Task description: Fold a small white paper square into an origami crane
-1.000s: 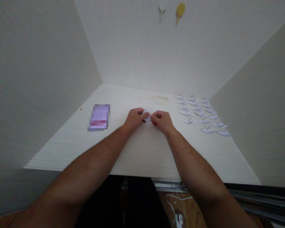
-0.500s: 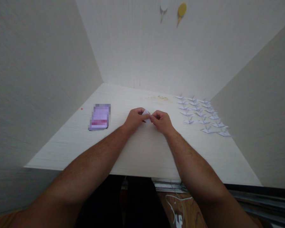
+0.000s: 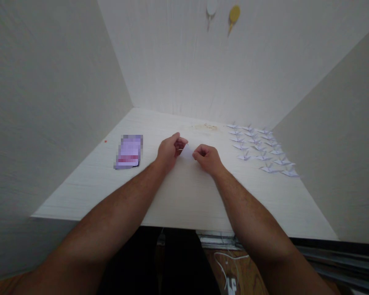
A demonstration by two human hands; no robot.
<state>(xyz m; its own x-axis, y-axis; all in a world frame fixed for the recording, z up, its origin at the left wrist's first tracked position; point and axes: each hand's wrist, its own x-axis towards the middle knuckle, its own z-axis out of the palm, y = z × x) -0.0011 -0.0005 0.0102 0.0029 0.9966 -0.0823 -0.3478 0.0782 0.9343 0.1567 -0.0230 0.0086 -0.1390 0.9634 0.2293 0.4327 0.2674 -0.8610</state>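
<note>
A small folded piece of white paper (image 3: 187, 152) is between my two hands over the middle of the white table. My right hand (image 3: 206, 158) pinches the paper's right edge between thumb and fingertips. Close to its left side, my left hand (image 3: 169, 150) has its fingers loosely curled and apart from the thumb, beside the paper rather than gripping it. How the paper is folded is too small to make out. Several white origami cranes (image 3: 257, 148) stand in rows on the right part of the table.
A blurred purple, phone-like object (image 3: 129, 150) lies on the left of the table (image 3: 184, 196). Walls enclose the table at the back and both sides. Two hooks, one white (image 3: 212, 8) and one yellow (image 3: 234, 14), are on the back wall. A white cable (image 3: 222, 266) lies on the floor.
My left hand has let go of the paper and spread its fingers, shifting slightly left. More of the paper shows now. My right hand still pinches it, almost in the same place.
</note>
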